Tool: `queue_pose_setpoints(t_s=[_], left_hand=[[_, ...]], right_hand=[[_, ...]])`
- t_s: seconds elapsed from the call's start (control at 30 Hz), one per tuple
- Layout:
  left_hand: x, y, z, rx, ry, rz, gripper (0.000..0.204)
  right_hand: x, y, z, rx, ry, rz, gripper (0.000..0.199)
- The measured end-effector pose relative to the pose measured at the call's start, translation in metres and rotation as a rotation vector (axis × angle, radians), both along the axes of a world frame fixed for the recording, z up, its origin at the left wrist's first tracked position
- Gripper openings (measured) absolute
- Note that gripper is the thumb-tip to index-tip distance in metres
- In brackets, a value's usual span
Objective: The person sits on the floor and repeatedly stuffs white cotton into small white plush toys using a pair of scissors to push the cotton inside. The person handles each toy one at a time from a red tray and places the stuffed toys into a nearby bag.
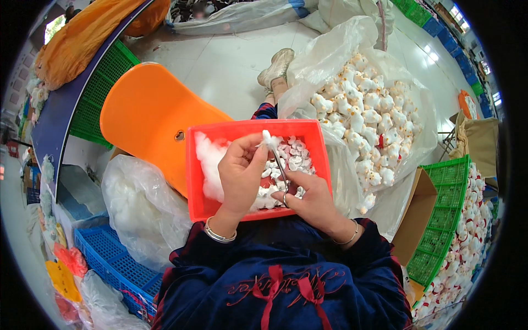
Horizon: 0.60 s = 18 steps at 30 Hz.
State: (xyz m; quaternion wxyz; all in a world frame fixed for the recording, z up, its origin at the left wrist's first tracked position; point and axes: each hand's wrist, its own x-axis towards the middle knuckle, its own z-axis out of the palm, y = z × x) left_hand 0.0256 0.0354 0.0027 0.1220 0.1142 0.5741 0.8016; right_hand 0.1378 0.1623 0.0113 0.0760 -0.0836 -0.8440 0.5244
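My left hand (241, 173) pinches a small white fabric piece (268, 137) between thumb and fingers, above the red tray (325, 165). My right hand (312, 201) grips slim ring-handled metal forceps (280, 163), whose tip reaches up to the white piece; the very tip is hidden there. White stuffing (209, 159) fills the left side of the tray. Several small white fabric pieces (297, 156) lie loose on its right side, partly covered by my hands. The tray rests on my lap.
Right of the tray, a clear plastic bag (335, 49) holds many small white stuffed figures (368, 110). An orange chair (148, 118) and a bag of stuffing (137, 192) are at left. A blue crate (110, 247) and a green crate (440, 214) flank me.
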Motion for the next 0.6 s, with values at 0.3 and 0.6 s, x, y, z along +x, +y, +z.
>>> queue_pose_setpoints(t_s=[0.3,0.6], left_hand=[[-0.016,-0.009,0.001,-0.223,-0.047,-0.175,0.019],[-0.015,-0.007,0.002,-0.438,0.218,-0.014,0.019]], right_hand=[[0.006,0.032,-0.006,0.526,-0.033,-0.023,0.043],[-0.001,0.034,0.032,0.676,0.072,-0.051,0.055]])
